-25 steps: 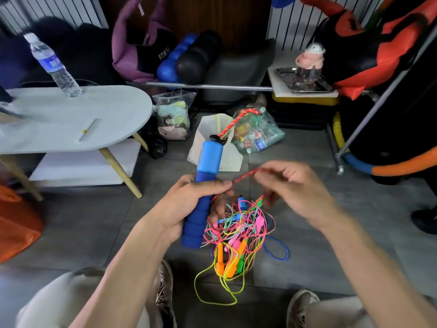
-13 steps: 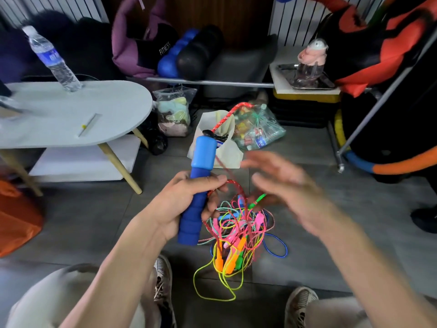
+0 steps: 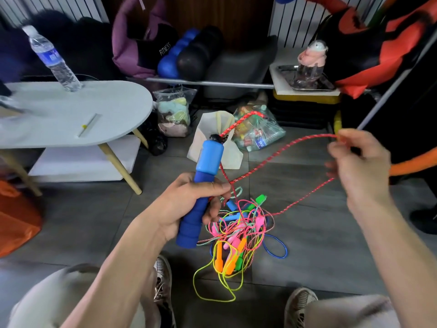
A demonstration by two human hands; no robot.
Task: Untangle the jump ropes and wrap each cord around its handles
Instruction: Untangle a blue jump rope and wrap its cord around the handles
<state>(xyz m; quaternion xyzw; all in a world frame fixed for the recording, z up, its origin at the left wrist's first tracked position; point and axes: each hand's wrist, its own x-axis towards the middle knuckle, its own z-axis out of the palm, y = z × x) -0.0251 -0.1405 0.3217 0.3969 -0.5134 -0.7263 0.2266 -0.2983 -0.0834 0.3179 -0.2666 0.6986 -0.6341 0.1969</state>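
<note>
You are seated, looking down at a grey tiled floor (image 3: 319, 233) between your knees. Your left hand (image 3: 189, 204) is wrapped around the lower grip of a thick blue foam handle (image 3: 201, 185), held upright and tilted slightly right, thumb lying across its front. A red braided cord (image 3: 279, 152) leaves the black cap at the top of the handle, arches up and over, comes back down along the handle's right side near your thumb, then runs out to the right. Your right hand (image 3: 359, 166), raised and blurred, pinches that cord between thumb and fingertips at the far right; from there the cord drops back down-left towards the floor.

Below and between your hands lies a tangle of jump ropes (image 3: 241, 230) on the tiles: pink, yellow, green and blue cords knotted around orange, pink, green and blue handles.

To the left stands a pale oval table (image 3: 106, 107) with a water bottle (image 3: 54, 60) on it. Clear plastic bags (image 3: 175, 110) sit further back on the floor.
</note>
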